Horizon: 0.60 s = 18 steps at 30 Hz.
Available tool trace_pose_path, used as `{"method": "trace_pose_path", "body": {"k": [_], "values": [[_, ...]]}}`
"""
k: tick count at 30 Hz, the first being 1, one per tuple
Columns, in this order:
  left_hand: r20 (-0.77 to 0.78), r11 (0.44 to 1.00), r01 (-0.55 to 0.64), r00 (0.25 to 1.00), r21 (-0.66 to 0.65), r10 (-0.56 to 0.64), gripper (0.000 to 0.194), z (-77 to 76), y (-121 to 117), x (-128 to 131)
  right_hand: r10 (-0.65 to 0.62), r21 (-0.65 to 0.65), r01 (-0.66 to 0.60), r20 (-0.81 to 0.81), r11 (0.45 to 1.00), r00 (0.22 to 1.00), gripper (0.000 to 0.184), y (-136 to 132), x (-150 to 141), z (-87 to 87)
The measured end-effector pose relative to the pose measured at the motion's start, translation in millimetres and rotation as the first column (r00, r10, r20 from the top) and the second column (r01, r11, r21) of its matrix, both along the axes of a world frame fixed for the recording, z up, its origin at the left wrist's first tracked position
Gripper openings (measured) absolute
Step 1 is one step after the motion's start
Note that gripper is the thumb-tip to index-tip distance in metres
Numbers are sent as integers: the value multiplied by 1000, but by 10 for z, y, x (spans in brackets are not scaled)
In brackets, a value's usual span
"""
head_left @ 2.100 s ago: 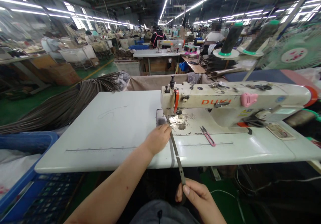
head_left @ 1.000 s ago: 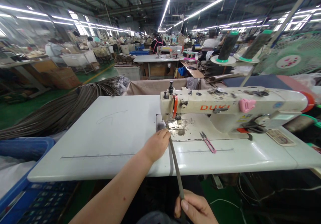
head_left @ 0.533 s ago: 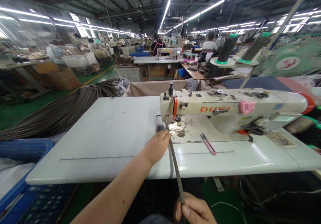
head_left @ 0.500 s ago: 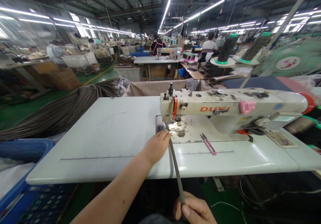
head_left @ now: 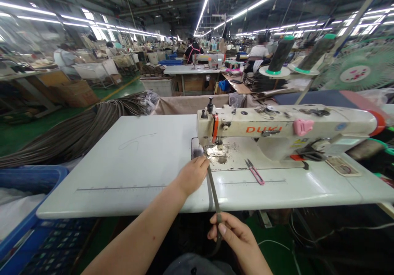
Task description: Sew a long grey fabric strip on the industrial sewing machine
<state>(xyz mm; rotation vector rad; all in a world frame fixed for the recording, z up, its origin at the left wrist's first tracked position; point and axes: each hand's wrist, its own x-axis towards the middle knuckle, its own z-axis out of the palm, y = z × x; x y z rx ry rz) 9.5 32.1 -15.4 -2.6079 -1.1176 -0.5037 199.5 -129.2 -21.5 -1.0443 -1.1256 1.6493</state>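
Observation:
A narrow dark grey strap [head_left: 212, 186] runs from the needle area of the cream sewing machine [head_left: 277, 127] over the front edge of the white table [head_left: 138, 160]. My left hand [head_left: 192, 175] rests on the table just left of the presser foot, fingers curled down onto the strap's far end. Below the table edge, my right hand [head_left: 234, 236] pinches the strap's near part between thumb and fingers, holding it taut.
Pink thread snips [head_left: 255, 171] lie on the machine bed right of the needle. A large bundle of dark straps [head_left: 76, 131] hangs off the table's left. A blue crate [head_left: 27, 209] stands at lower left. Thread cones and a fan are at the right. Other workers sit at tables behind.
My right hand has moved up the strap, closer to the table edge, so the stretch between my hands is shorter. My left hand stays by the presser foot.

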Motion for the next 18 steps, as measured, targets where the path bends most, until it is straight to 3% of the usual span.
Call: {"method": "trace_pose_path", "body": {"k": [4,10,18], "values": [[-9,1000,21,1000,6,-21,20,-2,9,-2,47,33,-49,60,998,997,35,-44,37,20],[7,998,0,1000,-68,1,18,0,1,-4,222,65,-219,-40,973,974,46,-166,75,140],[22,996,-20,1000,-89,22,19,-1,-6,-7,215,146,-221,51,964,975,43,-124,127,29]]}}
